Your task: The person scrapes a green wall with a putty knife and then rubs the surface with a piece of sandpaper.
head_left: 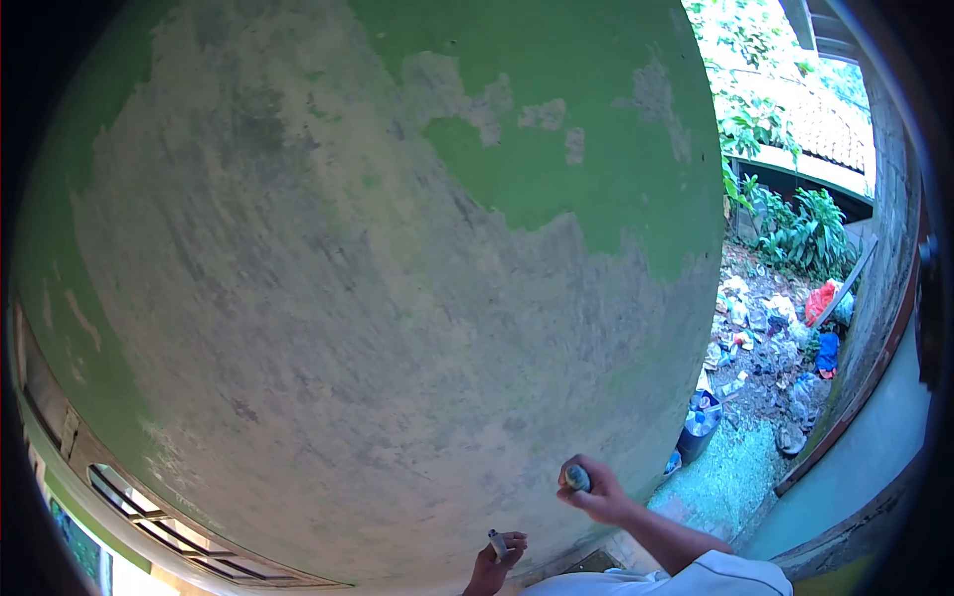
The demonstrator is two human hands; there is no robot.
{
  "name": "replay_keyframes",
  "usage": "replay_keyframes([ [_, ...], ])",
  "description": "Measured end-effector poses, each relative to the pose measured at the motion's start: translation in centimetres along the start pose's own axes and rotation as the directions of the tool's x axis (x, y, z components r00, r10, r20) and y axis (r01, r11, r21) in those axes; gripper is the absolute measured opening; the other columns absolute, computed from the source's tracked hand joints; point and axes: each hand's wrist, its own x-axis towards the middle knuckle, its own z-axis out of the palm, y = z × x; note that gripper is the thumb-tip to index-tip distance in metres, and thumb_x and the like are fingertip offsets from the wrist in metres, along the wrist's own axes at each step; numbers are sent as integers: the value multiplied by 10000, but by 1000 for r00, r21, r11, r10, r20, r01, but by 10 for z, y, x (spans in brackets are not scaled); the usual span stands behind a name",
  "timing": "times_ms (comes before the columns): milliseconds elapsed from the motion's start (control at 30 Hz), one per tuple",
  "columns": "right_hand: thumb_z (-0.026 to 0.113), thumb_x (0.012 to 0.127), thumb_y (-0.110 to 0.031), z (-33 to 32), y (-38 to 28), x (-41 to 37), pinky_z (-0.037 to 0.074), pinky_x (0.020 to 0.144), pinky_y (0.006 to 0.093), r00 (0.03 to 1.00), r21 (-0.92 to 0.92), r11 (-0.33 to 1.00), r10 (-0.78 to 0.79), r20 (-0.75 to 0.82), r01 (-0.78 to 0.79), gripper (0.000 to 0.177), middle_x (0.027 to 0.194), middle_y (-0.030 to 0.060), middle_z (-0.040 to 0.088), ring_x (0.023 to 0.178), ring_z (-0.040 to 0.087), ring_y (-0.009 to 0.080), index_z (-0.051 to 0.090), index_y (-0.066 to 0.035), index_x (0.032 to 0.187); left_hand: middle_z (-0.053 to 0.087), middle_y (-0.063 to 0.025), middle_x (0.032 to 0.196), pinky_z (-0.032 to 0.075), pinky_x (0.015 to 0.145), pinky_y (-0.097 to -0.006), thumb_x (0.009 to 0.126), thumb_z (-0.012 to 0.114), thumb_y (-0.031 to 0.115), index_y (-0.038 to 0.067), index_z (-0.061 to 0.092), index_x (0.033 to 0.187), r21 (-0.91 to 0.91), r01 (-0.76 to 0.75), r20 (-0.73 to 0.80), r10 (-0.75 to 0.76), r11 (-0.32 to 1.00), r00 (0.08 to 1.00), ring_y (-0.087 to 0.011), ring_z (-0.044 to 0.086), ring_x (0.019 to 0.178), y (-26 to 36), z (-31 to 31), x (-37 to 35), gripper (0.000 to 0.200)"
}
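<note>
A large wall (397, 328) fills most of the view, its green paint worn or scraped down to pale grey over a wide patch. My right hand (599, 500) is closed around a tool handle with a rounded grey-green end (577, 478), held in front of the lower wall. What the tool is beyond that end is hidden by my fist. Lower and to the left, my left hand (494, 568) grips a short, narrow, pale grey object (497, 543) that points upward; its kind does not show.
At the right, beyond the wall's edge, scattered rubbish (770, 328) covers the ground below green plants (810, 233). A dark bin (700, 422) stands by the wall's corner. A wooden-framed window (179, 526) is at the lower left. A concrete post (889, 199) rises at the far right.
</note>
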Motion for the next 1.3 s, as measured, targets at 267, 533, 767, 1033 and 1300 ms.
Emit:
replay_keyframes([
  [267,713,700,-125,-59,-105,49,362,471,279,741,82,736,-665,-94,672,250,596,52,504,526,485,131,482,-27,700,557,-119,1052,453,795,-304,836,545,106,15,584,913,-134,-54,-70,45,990,997,-194,558,949,-23,8,-1,125],
  [533,684,715,-153,-54,-202,92,291,368,270,122,-93,95,-925,360,991,257,542,22,418,395,373,144,455,-39,744,571,-123,1001,460,806,-329,852,529,107,-4,574,909,-208,-85,-201,43,974,979,-201,571,904,-16,24,9,133],
  [767,600,693,-142,-16,-244,117,245,352,267,-252,0,-319,-750,611,948,210,539,-23,284,398,341,117,414,-87,613,576,-137,980,465,785,-329,854,528,112,-10,569,887,-225,-212,-298,140,951,944,-204,577,865,-20,30,14,133],
  [1033,584,681,-130,-14,-277,154,247,352,267,-394,8,-521,-634,666,853,195,543,-35,297,400,352,107,405,-93,612,582,-165,959,479,763,-356,846,540,129,-17,565,886,-241,-267,-415,149,933,898,-244,592,848,-26,37,11,153],
  [1300,621,665,-185,-34,-292,187,294,341,294,-364,-85,-539,-668,649,838,221,535,-25,331,394,383,133,412,-125,622,634,-80,870,450,688,-276,857,546,298,30,604,995,-134,-58,-519,-20,989,855,-158,591,776,-45,39,-3,307],
])
